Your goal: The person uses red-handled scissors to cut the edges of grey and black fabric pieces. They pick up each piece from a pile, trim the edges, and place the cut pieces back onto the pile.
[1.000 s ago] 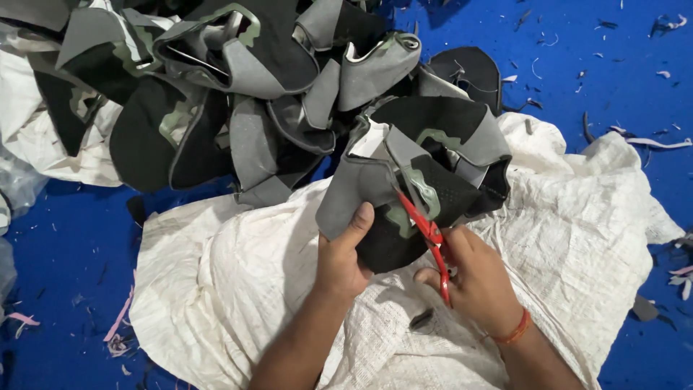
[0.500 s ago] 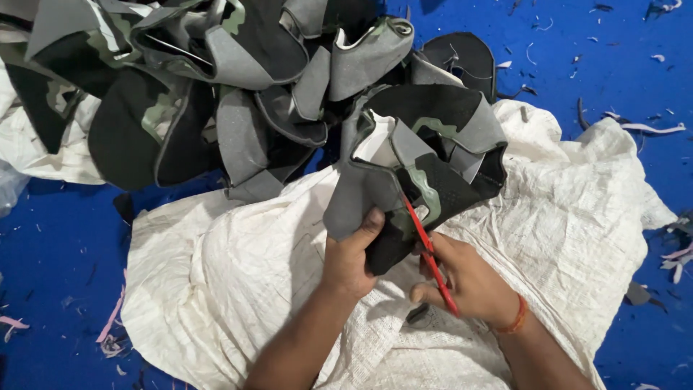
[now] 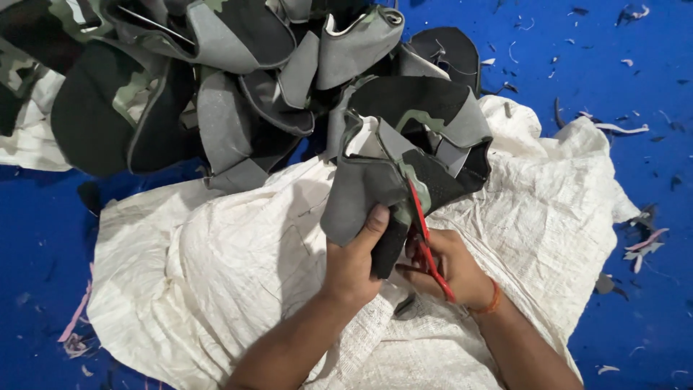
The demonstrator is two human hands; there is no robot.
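Observation:
My left hand (image 3: 352, 261) grips the lower edge of a grey, black and camouflage shoe upper (image 3: 404, 155), thumb pressed on its grey lining. My right hand (image 3: 447, 269) holds red-handled scissors (image 3: 426, 242), whose blades point up into the fabric beside my left thumb. An orange band sits on my right wrist. Both hands work over a white woven sack (image 3: 238, 274) spread on the blue floor.
A large pile of similar grey and camouflage shoe uppers (image 3: 202, 79) lies at the top left. Another white sack (image 3: 29, 141) shows at the far left. Small fabric scraps (image 3: 642, 249) litter the blue floor (image 3: 621, 72) on the right.
The camera view has drifted, so the pile sits higher in frame. The scissors have moved up closer into the held upper, and my left thumb has slid along its edge.

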